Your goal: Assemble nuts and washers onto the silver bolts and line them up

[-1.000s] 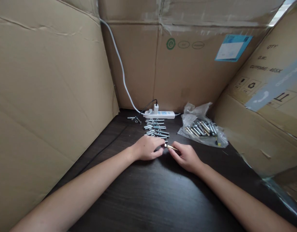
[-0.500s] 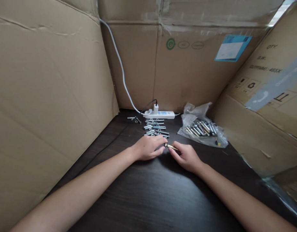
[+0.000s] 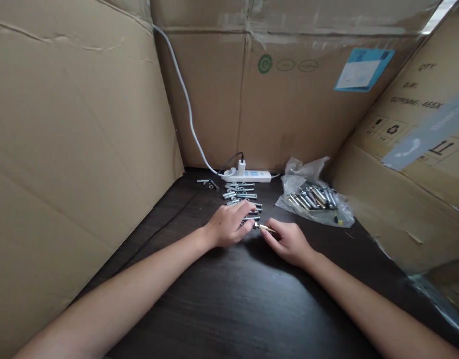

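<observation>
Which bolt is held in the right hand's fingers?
The gold bolt pointing toward the left hand; other bolts lie on the table or in the clear bag.

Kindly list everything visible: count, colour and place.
held bolt: one, gold, right hand
loose bolts: many, mostly silver, centre
rings: several, silver, among loose bolts
bag: one, clear, right
bagged bolts: many, silver and gold, inside
power strip: one, white, back
charger: one, white, on power strip
cord: one, white, back left
cable: one, black, left
walls: three, brown, around table
label: one, blue-white, back
table: one, dark, below
left hand: one, bare, by loose bolts
right hand: one, bare, on held bolt
arms: two, bare, front
</observation>
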Demonstrator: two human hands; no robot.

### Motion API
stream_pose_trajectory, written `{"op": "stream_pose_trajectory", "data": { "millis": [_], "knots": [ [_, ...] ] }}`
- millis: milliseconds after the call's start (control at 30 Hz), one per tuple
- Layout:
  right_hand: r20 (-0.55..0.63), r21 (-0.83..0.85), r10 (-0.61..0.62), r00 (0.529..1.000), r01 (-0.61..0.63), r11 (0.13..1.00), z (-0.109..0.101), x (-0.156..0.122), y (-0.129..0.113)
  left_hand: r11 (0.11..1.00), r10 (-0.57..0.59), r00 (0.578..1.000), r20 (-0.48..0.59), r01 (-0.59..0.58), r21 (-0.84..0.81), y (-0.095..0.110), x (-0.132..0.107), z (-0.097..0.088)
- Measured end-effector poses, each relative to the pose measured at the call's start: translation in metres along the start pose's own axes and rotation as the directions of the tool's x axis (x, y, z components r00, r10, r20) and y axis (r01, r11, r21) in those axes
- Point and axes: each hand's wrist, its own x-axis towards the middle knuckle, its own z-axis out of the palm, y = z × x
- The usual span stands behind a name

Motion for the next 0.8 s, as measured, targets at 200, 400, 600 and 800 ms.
{"op": "stream_pose_trajectory", "data": {
  "millis": [200,400,600,800],
  "knots": [
    [-0.002,0.024,0.003,1.0,-0.003,1.0,0.0003,-0.0001,0.0009,0.992,0.114,0.991,0.065,-0.117,0.042,0.0014,-0.0005,0.0009],
    [0.001,-0.001,-0.005,1.0,0.005,1.0,0.0002,-0.0003,-0.0004,0.995,0.091,0.991,0.097,-0.095,0.033,0.0017,0.0009,0.0031],
    [-0.006,0.024,0.016,1.0,-0.016,1.0,0.0007,-0.0001,0.0009,0.997,0.064,0.998,0.024,-0.065,0.033,-0.003,0.0006,0.0004],
    [-0.011,0.058,0.028,1.0,-0.027,0.998,0.0008,0.0002,0.002,0.99,0.13,0.991,0.01,-0.131,0.054,-0.0012,-0.0014,0.0009]
  ]
}}
